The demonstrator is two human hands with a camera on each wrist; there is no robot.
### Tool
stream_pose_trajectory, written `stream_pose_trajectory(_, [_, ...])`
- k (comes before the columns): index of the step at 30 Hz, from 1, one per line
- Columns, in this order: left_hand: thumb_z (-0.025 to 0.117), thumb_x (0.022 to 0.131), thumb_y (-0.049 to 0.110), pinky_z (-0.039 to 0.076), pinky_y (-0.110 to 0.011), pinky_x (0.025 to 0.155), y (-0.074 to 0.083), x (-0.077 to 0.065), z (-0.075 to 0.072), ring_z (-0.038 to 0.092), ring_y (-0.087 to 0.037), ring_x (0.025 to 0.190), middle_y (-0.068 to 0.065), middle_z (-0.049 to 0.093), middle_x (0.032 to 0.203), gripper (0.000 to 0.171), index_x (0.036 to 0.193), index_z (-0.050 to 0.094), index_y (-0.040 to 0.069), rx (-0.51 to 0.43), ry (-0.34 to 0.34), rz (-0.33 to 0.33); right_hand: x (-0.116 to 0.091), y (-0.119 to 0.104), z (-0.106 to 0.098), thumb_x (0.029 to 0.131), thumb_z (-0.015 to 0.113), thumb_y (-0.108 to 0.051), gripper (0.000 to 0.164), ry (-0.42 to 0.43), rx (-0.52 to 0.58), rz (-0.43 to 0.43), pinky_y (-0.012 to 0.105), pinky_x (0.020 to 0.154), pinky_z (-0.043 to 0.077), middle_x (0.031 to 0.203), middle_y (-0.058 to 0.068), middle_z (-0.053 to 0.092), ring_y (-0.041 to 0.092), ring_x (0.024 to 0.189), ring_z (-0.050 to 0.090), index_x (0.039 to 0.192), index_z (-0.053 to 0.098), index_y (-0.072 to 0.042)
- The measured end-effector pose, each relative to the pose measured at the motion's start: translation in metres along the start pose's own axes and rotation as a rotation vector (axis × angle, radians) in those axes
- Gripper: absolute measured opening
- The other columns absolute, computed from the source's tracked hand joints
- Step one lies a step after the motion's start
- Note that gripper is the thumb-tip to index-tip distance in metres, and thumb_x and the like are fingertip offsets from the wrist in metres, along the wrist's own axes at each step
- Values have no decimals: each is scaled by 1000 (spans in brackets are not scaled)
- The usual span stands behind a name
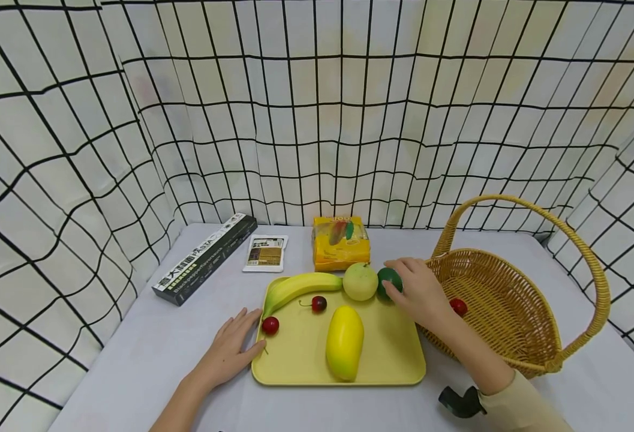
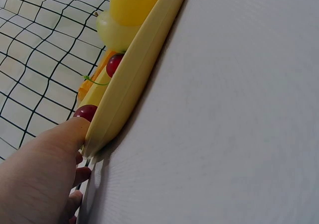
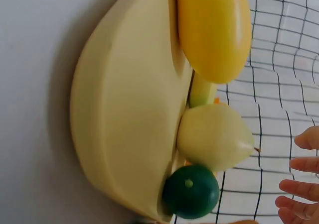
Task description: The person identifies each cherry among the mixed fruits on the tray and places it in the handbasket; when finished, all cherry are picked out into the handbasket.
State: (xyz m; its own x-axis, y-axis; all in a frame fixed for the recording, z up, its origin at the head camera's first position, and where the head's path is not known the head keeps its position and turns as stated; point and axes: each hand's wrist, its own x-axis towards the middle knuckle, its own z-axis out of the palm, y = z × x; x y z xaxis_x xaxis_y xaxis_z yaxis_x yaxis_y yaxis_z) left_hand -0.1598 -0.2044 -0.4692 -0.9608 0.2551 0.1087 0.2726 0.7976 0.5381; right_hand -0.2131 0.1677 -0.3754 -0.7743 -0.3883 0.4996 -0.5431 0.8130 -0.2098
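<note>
My right hand (image 1: 415, 289) is spread above a dark green lime (image 1: 388, 283) in the tray's back right corner. In the right wrist view its fingertips (image 3: 294, 184) show a gap from the lime. A pale green pear (image 1: 360, 281) sits beside the lime. My left hand (image 1: 229, 348) rests at the left rim of the yellow tray (image 1: 290, 366), fingers extended, thumb at the rim. Also in the tray are a banana (image 1: 300, 288), a yellow mango (image 1: 345, 343), a cherry (image 1: 318, 304) near the banana and another cherry (image 1: 270, 326) by my left hand.
A wicker basket (image 1: 511, 300) with a tall handle stands right of the tray, with a red fruit (image 1: 459, 306) inside. Behind the tray are a yellow package (image 1: 340, 244), a white sachet (image 1: 265, 252) and a long black box (image 1: 206, 259). Gridded curtains surround the white table.
</note>
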Motion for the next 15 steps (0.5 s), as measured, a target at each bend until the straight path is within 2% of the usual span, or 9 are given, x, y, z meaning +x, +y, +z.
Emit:
stream_pose_trajectory(10, [59, 87, 39, 11, -53, 108, 0, 0, -1, 20, -34, 135, -12, 38, 142, 66, 140, 36, 7, 2, 4, 4, 13, -28, 23, 83, 68, -24, 32, -41, -45, -141, 40, 79, 48, 103, 8, 60, 26, 95, 54, 111, 61, -9])
stream_pose_trajectory(15, [58, 88, 39, 11, -53, 108, 0, 0, 0, 20, -34, 135, -11, 38, 142, 66, 140, 35, 7, 1, 4, 7, 19, -40, 34, 84, 66, -25, 32, -83, -35, -170, 38, 79, 47, 103, 6, 60, 24, 95, 53, 112, 62, -10])
